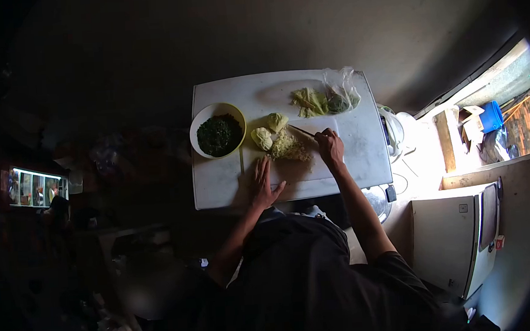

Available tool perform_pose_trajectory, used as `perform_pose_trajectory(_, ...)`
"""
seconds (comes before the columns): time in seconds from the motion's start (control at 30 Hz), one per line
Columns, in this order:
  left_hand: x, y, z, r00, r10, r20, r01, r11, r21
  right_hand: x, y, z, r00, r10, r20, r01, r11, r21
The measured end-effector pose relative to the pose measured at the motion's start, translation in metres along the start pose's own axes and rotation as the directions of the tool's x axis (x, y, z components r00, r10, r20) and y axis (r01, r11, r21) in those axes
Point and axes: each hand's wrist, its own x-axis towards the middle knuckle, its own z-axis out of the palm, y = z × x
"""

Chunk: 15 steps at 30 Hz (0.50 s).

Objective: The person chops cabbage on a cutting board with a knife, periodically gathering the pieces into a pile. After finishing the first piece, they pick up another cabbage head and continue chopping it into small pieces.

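Observation:
A knife [302, 131] points to the left from my right hand [329, 144], which is closed around its handle. The blade's tip is near two pale green cabbage pieces [277, 121]. Just below them lies a heap of chopped cabbage [289, 148] on a white cutting board [323, 167]. My left hand [264, 185] rests flat at the left edge of the board, fingers stretched out and holding nothing, below the cabbage piece [261, 139] on the left.
On the white table [218, 189], a bowl [198, 142] of chopped dark greens stands at the left. Loose leaves [310, 102] and a clear plastic bag [343, 93] lie at the back right. A white refrigerator [444, 239] stands to the lower right.

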Motion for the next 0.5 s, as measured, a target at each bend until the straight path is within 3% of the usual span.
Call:
perform_pose_trajectory(0.17,-0.001,-0.007,0.009,0.999,0.03,-0.043,-0.033,0.997,-0.07,-0.006,-0.011,0.001,0.999,-0.023,0.048,0.026,0.998,-0.051)
perform_pose_trajectory(0.5,0.0,-0.004,0.007,0.999,0.009,-0.036,-0.011,0.998,-0.057,-0.04,-0.011,-0.004,0.977,-0.201,0.076,0.196,0.978,0.065)
